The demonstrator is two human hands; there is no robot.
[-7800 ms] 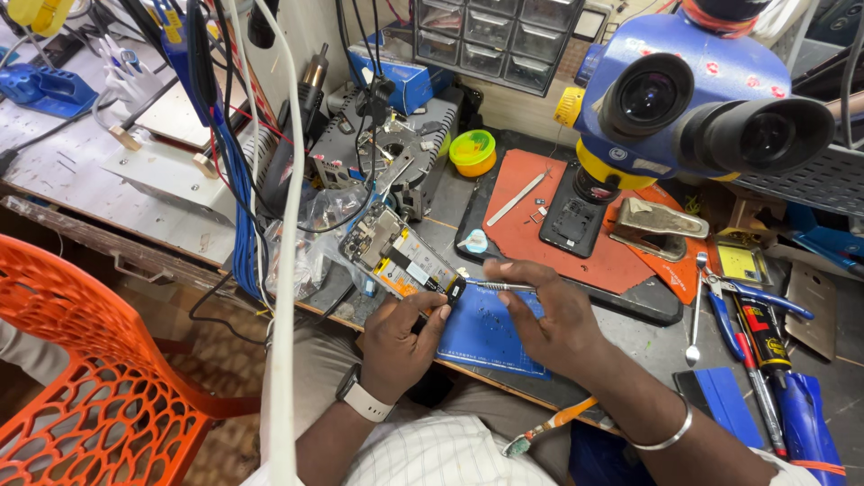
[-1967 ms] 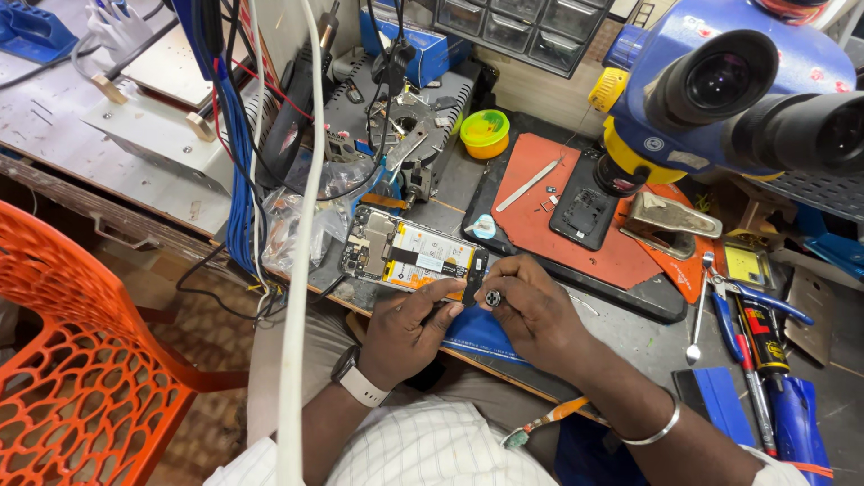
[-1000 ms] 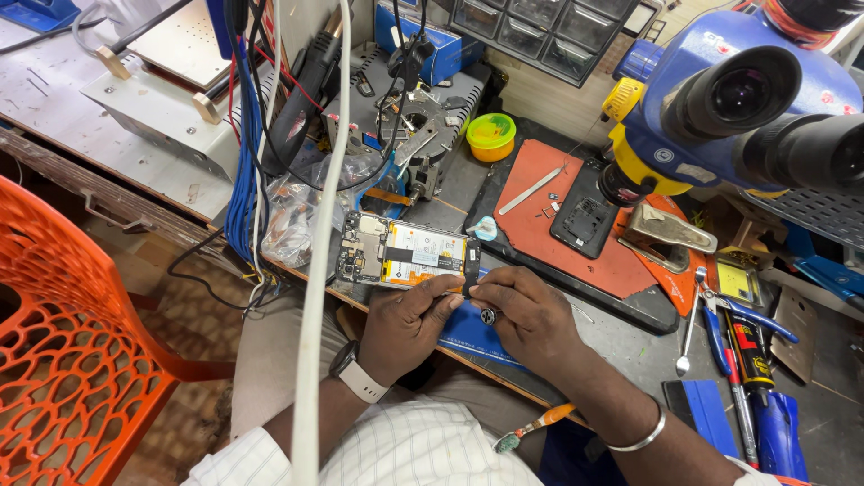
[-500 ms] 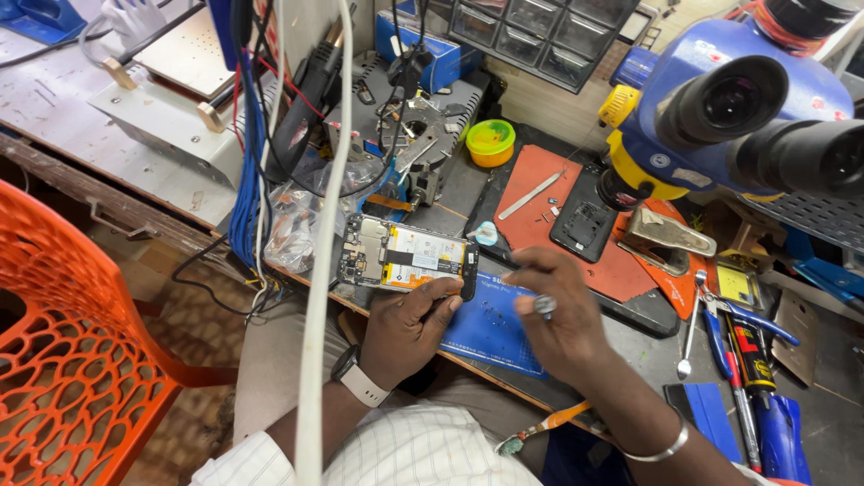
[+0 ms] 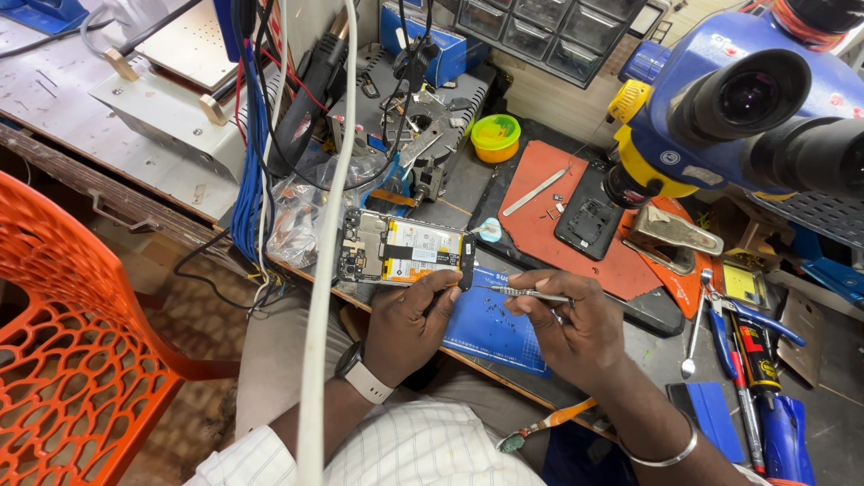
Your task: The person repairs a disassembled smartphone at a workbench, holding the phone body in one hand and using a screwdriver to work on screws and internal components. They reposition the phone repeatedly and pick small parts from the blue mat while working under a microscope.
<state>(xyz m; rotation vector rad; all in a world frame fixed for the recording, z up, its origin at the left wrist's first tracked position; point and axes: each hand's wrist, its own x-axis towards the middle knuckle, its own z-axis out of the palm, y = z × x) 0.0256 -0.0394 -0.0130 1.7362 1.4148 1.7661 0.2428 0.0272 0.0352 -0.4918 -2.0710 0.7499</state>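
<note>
On the cluttered workbench (image 5: 117,193), an opened phone (image 5: 405,254) lies with its back cover off, so the boards and a yellow-white battery are visible. It sits at the front edge of the bench, just left of a blue mat (image 5: 490,324). The left hand (image 5: 409,324) rests at the phone's lower right corner, with the thumb and fingertips pressed against its edge to steady it. The right hand (image 5: 567,319) is above the blue mat, and its fingers are pinched together on metal tweezers (image 5: 526,292), whose tips point left toward the phone's right end. Whether the tips touch the phone cannot be told. Behind the hands lies an orange mat (image 5: 549,220) with a small dark phone part (image 5: 589,220) on it. A blue and yellow microscope (image 5: 720,108) stands at the upper right. An orange chair (image 5: 63,360) stands on the left.
</note>
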